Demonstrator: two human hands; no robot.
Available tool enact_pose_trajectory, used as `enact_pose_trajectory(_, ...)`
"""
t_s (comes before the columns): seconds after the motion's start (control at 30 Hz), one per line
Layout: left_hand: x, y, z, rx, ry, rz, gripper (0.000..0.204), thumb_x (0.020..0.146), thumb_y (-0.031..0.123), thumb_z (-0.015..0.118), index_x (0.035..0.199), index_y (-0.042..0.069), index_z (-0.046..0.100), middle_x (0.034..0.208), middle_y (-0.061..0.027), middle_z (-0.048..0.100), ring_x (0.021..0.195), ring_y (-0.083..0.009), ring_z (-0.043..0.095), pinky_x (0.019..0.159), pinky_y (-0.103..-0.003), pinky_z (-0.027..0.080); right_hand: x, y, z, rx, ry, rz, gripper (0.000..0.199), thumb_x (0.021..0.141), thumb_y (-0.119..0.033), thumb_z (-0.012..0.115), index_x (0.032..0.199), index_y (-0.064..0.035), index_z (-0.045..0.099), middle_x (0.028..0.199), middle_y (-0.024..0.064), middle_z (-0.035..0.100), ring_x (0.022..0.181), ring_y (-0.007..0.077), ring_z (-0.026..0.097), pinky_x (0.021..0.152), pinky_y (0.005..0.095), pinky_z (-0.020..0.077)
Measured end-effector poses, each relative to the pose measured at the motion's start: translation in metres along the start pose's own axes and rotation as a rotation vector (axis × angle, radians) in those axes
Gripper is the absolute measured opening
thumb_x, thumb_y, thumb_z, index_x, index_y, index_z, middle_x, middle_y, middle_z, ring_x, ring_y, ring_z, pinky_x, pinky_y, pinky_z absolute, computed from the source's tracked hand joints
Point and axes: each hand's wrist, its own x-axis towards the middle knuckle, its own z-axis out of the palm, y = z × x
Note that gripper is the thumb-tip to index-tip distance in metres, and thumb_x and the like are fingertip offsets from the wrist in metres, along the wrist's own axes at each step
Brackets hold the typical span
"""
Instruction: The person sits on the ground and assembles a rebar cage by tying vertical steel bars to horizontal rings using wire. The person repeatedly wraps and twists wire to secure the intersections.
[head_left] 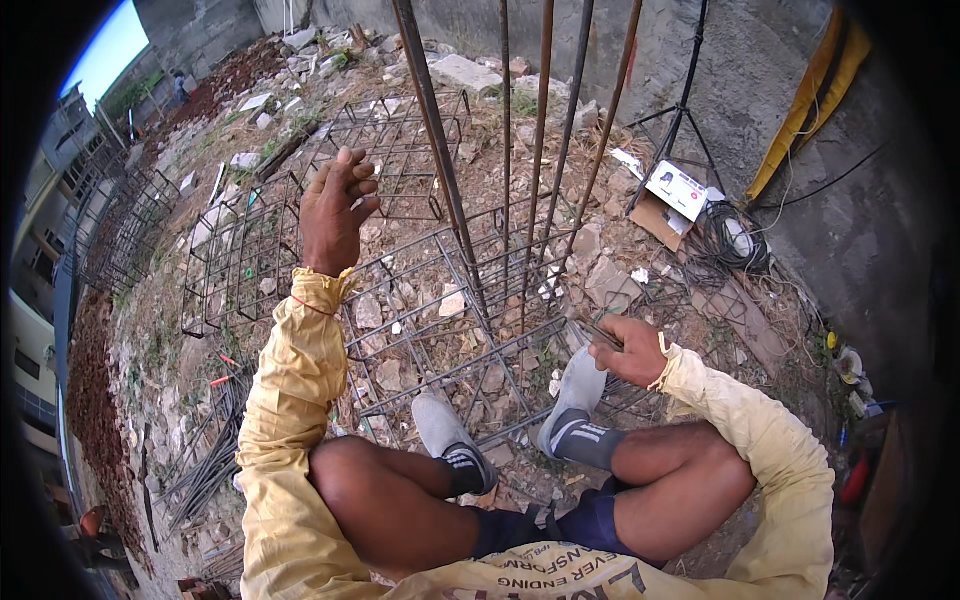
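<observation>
I squat on a rebar footing cage (420, 350) that lies over stony ground, with my grey shoes (445, 425) on its bars. Several rusty vertical bars (440, 160) rise from the cage in front of me. My left hand (335, 210) is raised in the air to the left of these bars, fingers loosely apart, holding nothing. My right hand (628, 350) is low beside my right shoe, closed around a thin dark metal rod (598, 330) at the cage's right edge. Yellow sleeves cover both arms.
More rebar cages (235, 255) lie to the left, and loose bars (205, 455) lie at the lower left. A tripod (680, 120), a cardboard box (672, 192) and coiled cable (735, 240) stand at the right by a concrete wall. A yellow tarp (812, 100) hangs there.
</observation>
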Motion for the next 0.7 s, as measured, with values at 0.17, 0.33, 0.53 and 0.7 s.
enact_pose_trajectory(0.17, 0.067, -0.051, -0.004, 0.158, -0.080, -0.296, 0.060, 0.092, 0.053, 0.058, 0.125, 0.004, 0.058, 0.114, -0.0075, 0.064, 0.099, -0.0185, 0.059, 0.083, -0.037, 0.050, 0.029, 0.021, 0.036, -0.086, 0.121, 0.100, 0.028, 0.083, -0.028, 0.063, 0.088, -0.0011, 0.059, 0.072, 0.0181, 0.064, 0.071, 0.0357, 0.065, 0.068, 0.0443, 0.0483)
enact_pose_trajectory(0.33, 0.096, -0.113, 0.018, 0.407, -0.354, -0.523, 0.066, 0.092, 0.062, 0.049, 0.130, 0.009, 0.057, 0.125, -0.0058, 0.060, 0.105, -0.0199, 0.057, 0.090, -0.038, 0.047, 0.074, 0.028, 0.076, 0.034, 0.451, 0.201, 0.029, 0.080, -0.028, 0.064, 0.087, 0.0000, 0.062, 0.080, 0.0248, 0.064, 0.081, 0.0438, 0.063, 0.071, 0.0490, 0.0473)
enact_pose_trajectory(0.53, 0.113, -0.158, 0.041, 0.387, -0.609, -0.667, 0.058, 0.097, 0.053, 0.048, 0.132, 0.007, 0.056, 0.122, -0.0071, 0.063, 0.105, -0.0185, 0.060, 0.085, -0.036, 0.051, 0.115, 0.024, 0.124, 0.177, 0.707, 0.202, 0.022, 0.084, -0.021, 0.062, 0.089, 0.0012, 0.060, 0.070, 0.0123, 0.068, 0.066, 0.0230, 0.066, 0.067, 0.0354, 0.0504)
enact_pose_trajectory(0.7, 0.111, -0.160, 0.070, 0.425, -0.766, -0.668, 0.040, 0.099, 0.037, 0.052, 0.123, 0.006, 0.062, 0.107, -0.0064, 0.069, 0.087, -0.0158, 0.068, 0.071, -0.027, 0.056, 0.150, 0.007, 0.135, 0.528, 0.815, 0.232, 0.021, 0.083, -0.019, 0.065, 0.083, 0.0008, 0.060, 0.071, 0.0171, 0.065, 0.069, 0.0336, 0.064, 0.069, 0.0437, 0.0490)
